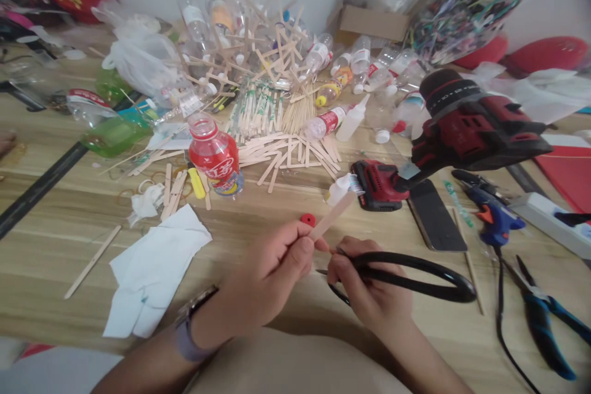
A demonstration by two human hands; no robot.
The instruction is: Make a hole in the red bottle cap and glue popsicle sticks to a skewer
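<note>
My left hand (281, 265) pinches a flat wooden craft stick (333, 215) between thumb and fingers, its far end slanting up to the right. My right hand (376, 283) is closed round a pair of scissors (462, 289) with large black loop handles. The scissor tips are close by the fingers of my left hand and partly hidden. A red bottle cap (308, 220) lies on the table just beyond my left hand. Further off, a bottle with a red label (215, 160) stands upright without a cap.
A red and black cordless drill (480, 123) stands at the right, near a phone (436, 215), a blue glue gun (501, 225) and pliers (540, 314). Piles of craft sticks (290, 154) and plastic bottles fill the back. White paper (157, 271) lies at left.
</note>
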